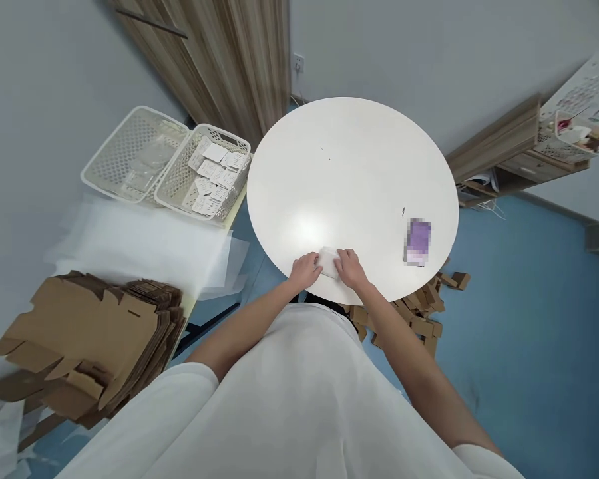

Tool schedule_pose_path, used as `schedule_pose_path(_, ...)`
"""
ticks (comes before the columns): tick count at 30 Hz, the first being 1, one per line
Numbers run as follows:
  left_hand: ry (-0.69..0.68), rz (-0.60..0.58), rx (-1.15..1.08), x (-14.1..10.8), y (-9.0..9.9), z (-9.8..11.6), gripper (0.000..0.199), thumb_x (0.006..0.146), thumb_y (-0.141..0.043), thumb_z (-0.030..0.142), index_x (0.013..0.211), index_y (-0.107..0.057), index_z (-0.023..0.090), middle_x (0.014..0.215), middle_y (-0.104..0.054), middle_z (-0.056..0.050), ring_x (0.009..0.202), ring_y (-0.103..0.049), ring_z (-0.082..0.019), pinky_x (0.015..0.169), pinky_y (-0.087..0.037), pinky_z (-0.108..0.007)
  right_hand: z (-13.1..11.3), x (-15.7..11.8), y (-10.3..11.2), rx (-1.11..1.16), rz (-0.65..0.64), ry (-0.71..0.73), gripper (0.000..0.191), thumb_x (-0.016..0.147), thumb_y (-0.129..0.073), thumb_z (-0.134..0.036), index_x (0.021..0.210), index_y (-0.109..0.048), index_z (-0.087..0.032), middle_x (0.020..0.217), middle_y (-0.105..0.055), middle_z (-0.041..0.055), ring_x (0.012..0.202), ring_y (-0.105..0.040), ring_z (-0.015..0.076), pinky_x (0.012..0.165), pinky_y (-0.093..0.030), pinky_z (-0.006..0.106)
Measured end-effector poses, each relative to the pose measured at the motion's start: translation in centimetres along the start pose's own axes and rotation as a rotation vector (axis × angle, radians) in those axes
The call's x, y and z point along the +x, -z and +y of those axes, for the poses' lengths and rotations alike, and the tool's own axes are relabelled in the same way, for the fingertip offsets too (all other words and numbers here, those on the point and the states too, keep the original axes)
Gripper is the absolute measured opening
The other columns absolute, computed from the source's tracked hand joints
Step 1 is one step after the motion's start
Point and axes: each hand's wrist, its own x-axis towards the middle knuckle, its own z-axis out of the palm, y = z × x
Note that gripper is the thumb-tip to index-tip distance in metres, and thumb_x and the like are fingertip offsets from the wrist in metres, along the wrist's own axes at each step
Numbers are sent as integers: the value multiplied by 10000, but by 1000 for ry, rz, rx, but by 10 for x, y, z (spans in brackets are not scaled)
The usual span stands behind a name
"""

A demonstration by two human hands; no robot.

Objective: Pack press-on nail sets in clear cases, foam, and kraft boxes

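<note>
A small white packet (328, 262) lies at the near edge of the round white table (349, 166), between my two hands. My left hand (305, 270) grips its left side with curled fingers. On the opposite side, the fingers of my right hand (351, 267) are bent round the packet's right edge. What the packet contains cannot be seen. To the right on the tabletop lies a purple item (418, 241), blurred by pixels.
At the left, a white basket (172, 189) holds labelled packets beside another basket (104, 163). Translucent sheets (144, 246) and stacked flat cardboard boxes (94, 326) lie nearer. Small cardboard boxes (422, 326) are on the floor below the table's right side.
</note>
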Motion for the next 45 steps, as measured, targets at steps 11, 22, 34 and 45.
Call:
schedule_pose_path(11,236,66,-23,6,5,9,434,729,-536,354,1109,-421,178,951,-586,-59,884,-570,-191,720,-418,-285,5,-41,-17,476,49,-188,640,801,-402,-400,1354,-191,-159,1265,-360,167,1039,-497,234,888,-420,381)
schedule_pose_path(22,308,141,-145,1,-1,7,334,730,-569,346,1014,-490,187,884,-580,-42,784,-583,-156,701,-465,-283,9,-57,-14,1013,-259,-236,689,792,-439,-497,1373,-102,-345,1423,-236,91,1160,-461,204,762,-496,347)
schedule_pose_path(34,256,287,-311,11,15,-16,376,768,-511,222,1140,-511,171,994,-563,-66,732,-557,-134,775,-478,-326,-43,-11,-12,1199,-223,-296,701,769,-476,-358,1386,-155,-267,1373,-360,40,1111,-510,191,897,-458,345)
schedule_pose_path(45,258,408,-516,56,113,-94,399,799,-472,205,1197,-463,176,1154,-539,-99,999,-537,-184,834,-483,-342,-144,104,-23,1193,-166,-301,662,744,-531,-329,1352,-274,-272,1330,-435,25,1164,-457,205,955,-397,376)
